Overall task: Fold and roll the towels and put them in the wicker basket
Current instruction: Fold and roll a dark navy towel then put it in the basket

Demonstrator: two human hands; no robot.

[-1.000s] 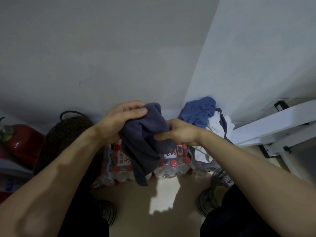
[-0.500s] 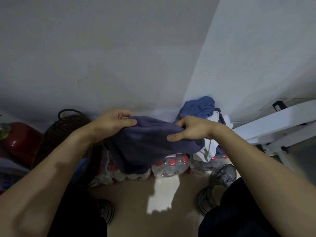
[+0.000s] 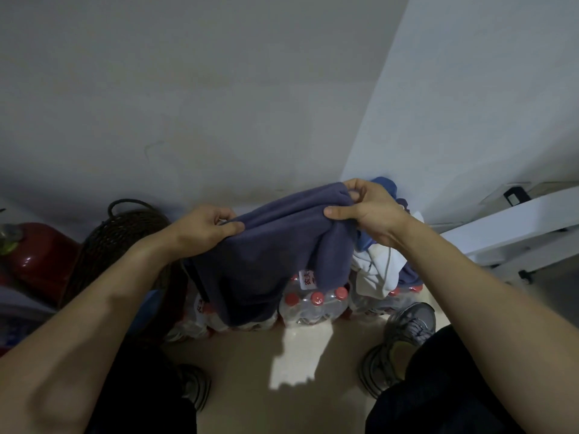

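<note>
The dark purple towel (image 3: 269, 245) hangs in the air between the two hands, its top edge stretched from one to the other and its body drooping below them in loose folds. The left hand (image 3: 203, 225) pinches the towel's lower-left end between thumb and curled fingers; the right hand (image 3: 365, 211), held a little higher, grips the other end, fingers curled over the bunched edge. Below the towel, under both hands, packs of red-capped water bottles (image 3: 313, 303) stand on the floor (image 3: 282, 355). Just behind and below the right hand lies a heap of blue and white towels (image 3: 380, 270). Beside the left forearm, left of the left hand, stands the dark wicker basket (image 3: 122, 236), and farther left a red fire extinguisher (image 3: 37, 252).
</note>
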